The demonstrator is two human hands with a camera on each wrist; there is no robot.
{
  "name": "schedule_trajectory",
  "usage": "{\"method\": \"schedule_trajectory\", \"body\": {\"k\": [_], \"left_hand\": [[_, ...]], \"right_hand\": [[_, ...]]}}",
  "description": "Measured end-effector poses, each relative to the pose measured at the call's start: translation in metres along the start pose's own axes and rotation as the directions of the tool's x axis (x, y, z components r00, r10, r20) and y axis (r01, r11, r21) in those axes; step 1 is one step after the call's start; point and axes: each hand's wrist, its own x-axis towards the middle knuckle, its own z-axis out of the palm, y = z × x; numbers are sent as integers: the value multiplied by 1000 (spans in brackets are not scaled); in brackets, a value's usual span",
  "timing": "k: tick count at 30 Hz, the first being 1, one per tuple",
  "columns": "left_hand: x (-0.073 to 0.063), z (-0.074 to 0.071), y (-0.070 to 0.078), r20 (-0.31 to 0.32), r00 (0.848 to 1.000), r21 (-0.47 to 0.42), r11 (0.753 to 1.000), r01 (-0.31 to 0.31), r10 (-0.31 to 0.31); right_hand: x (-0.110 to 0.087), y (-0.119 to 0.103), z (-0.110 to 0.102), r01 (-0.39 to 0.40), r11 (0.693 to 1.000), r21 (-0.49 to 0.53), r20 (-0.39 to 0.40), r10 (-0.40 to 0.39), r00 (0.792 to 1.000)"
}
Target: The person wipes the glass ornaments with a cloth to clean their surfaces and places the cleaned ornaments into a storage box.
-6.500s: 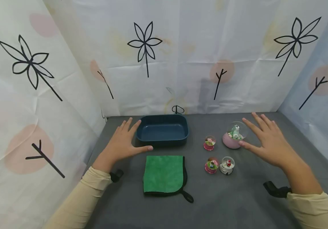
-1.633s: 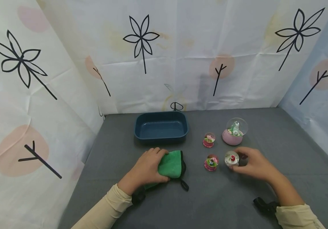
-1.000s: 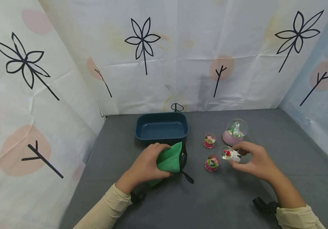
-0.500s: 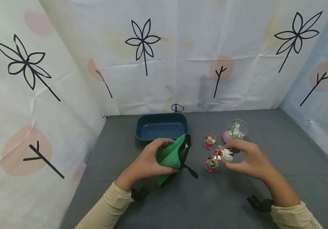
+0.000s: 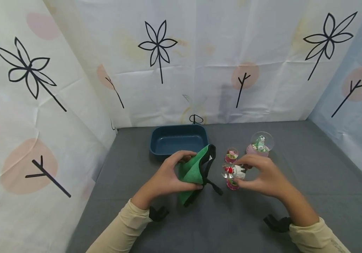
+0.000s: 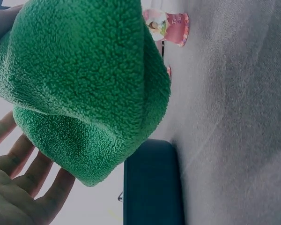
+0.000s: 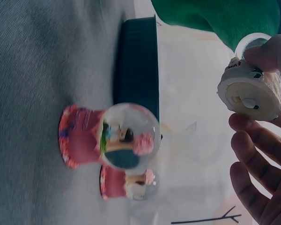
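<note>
In the head view my left hand grips a folded green cloth with black edging and a hanging loop, raised off the table. My right hand pinches a small snow globe by its white base. It is tipped sideways, its clear dome pointing left at the cloth. The right wrist view shows the underside of that white base between thumb and fingers. Below the held globe, a pink-based snow globe is partly covered in the head view; its clear dome shows in the right wrist view.
Behind the cloth stands a dark blue rectangular tray. A second small pink globe and a larger snow globe on a pink base stand on the grey table. Patterned white curtains enclose the back and sides.
The left hand has picked up the cloth and raised it rightward. The right hand has lifted the white-based globe off the table, tipped it sideways and carried it left toward the cloth.
</note>
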Motion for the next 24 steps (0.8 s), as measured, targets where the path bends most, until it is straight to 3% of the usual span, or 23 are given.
{"method": "schedule_trajectory", "body": {"k": [13, 24], "left_hand": [[2, 7, 3, 14, 999, -25, 999, -42, 42], [2, 6, 2, 37, 999, -84, 996, -25, 28]], "right_hand": [[13, -10, 17, 0, 998, 65, 31, -2, 1000], [25, -16, 24, 35, 989, 145, 20, -39, 999]]}}
